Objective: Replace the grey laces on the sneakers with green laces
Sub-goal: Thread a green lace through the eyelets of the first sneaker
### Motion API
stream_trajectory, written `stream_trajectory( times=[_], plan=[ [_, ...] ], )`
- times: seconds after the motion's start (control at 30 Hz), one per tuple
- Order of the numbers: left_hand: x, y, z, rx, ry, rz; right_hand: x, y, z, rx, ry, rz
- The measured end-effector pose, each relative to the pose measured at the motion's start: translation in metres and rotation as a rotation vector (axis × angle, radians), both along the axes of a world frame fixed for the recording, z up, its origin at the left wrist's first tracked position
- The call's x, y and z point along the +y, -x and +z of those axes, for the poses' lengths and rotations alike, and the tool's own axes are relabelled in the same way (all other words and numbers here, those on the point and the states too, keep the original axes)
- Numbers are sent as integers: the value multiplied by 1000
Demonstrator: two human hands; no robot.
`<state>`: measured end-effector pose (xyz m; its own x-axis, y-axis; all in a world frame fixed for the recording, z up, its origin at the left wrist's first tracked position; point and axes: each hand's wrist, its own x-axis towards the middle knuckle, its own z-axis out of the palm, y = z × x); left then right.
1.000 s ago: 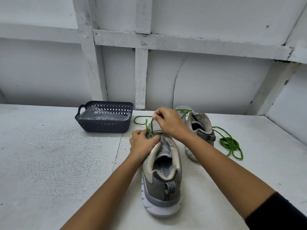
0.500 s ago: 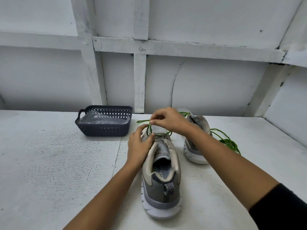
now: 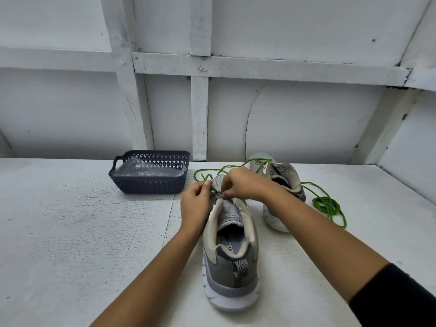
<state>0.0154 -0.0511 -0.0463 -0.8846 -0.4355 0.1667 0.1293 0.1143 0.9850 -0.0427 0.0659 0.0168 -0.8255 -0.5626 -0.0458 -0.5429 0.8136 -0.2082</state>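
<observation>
A grey sneaker [image 3: 232,263] stands heel toward me in the middle of the white table. A green lace [image 3: 207,173] loops out past its toe. My left hand [image 3: 194,206] pinches this lace at the shoe's left eyelets. My right hand [image 3: 245,185] pinches it over the tongue, close beside the left hand. The second grey sneaker [image 3: 282,178] stands behind and to the right, partly hidden by my right forearm. Another green lace [image 3: 326,205] lies coiled to its right, one strand running over that shoe.
A dark blue perforated basket [image 3: 151,185] with clear plastic inside stands at the back left of the table [image 3: 70,232]. A white panelled wall [image 3: 295,123] closes off the back and angles in on the right.
My right hand has dropped lower onto the shoe's tongue and my left hand has risen to meet it. The lace loop beyond the toe now lies wider on the table.
</observation>
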Motion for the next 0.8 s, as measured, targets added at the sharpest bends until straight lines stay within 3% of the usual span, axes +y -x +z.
stream_trajectory(
  times=[0.17,0.4,0.57,0.8],
  plan=[
    [-2,1,2,-21,30,30,-3,6,-10,108,12,71],
    [1,4,-6,-53,242,30,8,-2,-24,130,532,-90],
    [2,5,-7,-59,272,9,-7,-10,-12,109,840,-150],
    [3,4,0,-36,85,-72,-5,-8,-24,-26,726,-240]
  ],
)
